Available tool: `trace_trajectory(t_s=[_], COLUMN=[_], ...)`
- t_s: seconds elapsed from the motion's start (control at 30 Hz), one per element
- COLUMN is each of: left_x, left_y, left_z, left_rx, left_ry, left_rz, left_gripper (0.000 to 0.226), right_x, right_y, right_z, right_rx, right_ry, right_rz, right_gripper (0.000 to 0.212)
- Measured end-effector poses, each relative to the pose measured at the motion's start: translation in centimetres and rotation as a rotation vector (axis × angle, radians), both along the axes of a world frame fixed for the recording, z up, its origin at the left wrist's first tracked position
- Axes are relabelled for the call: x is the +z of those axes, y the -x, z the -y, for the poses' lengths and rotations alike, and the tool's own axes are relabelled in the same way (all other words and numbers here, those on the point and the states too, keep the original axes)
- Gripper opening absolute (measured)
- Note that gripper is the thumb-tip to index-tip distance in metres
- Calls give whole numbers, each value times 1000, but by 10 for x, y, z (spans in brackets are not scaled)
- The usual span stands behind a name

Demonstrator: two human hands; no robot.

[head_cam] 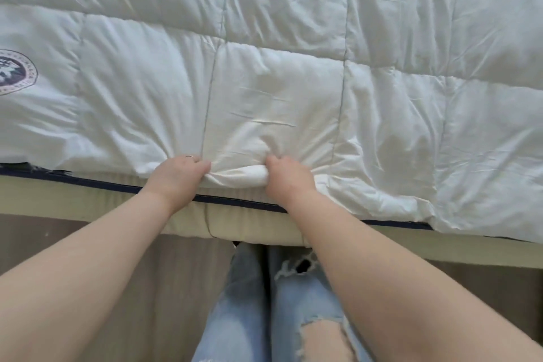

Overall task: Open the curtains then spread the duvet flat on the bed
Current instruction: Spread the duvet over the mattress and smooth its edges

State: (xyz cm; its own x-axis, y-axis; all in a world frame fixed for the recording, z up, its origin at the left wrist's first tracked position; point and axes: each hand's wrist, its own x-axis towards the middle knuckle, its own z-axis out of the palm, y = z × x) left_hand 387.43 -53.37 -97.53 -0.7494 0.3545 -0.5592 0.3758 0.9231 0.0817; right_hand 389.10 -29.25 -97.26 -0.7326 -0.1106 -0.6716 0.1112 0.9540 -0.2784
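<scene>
Both the left hand (179, 175) and the right hand (286, 178) are clenching the near hem of the duvet (276, 91), which is covering the bed (97, 203) across the frame's upper half, and an uneven tug is likely risking a skewed, rumpled edge.

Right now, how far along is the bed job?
Mostly done: duvet lies spread across the mattress. In hand: left hand and right hand grip its bunched near edge. Left: smooth that edge, cover the bare left strip. Curtains aren't in view.
</scene>
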Motion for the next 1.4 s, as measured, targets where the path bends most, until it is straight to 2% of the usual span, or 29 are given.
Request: trace_trajectory(t_s=[0.13, 0.33, 0.47, 0.5, 0.6, 0.7, 0.87, 0.93, 1.03, 1.13, 1.23, 1.3, 1.33, 1.4], left_x=[-4, -3, 0, 0, -2, -3, 4, 9, 13, 8, 3, -3, -5, -11], left_y=[5, 10, 9, 11, 16, 16, 16, 18, 20, 30, 42, 51, 57, 69], left_z=[43, 40, 32, 36, 42, 55, 111, 138, 209, 304, 369, 396, 403, 408], left_rx=[94, 182, 192, 221, 316, 322, 100, 81, 196, 187, 227, 241, 231, 194], left_ry=[24, 53, -39, -73, -192, -298, -389, -371, -279, -45, 142, 173, 173, 152], left_rz=[13, 315, 323, 307, 206, 76, 27, 6, -20, -25, 25, 9, -9, -56], left_gripper=[26, 39, 34, 32, 28, 29, 30, 34, 47, 67, 78, 80, 81, 85], right_x=[10, -6, -2, 0, 4, 9, 11, 12, 11, 8, -6, -16, -21, -28], right_y=[-11, 9, 19, 21, 14, 7, 10, 14, 21, 34, 43, 47, 48, 52], right_z=[45, 64, 62, 64, 60, 66, 121, 158, 245, 342, 406, 430, 433, 429], right_rx=[200, 252, 250, 251, 183, 80, -157, -206, -245, -251, -232, -211, -186, -123], right_ry=[143, 20, 54, 60, 75, 92, 170, 219, 326, 381, 218, 43, -20, -92], right_rz=[5, 331, 428, 420, 303, 207, 33, -72, -235, -297, -226, -116, -111, -201], right_gripper=[28, 52, 67, 64, 34, 22, 9, 12, 15, 26, 52, 69, 72, 63])
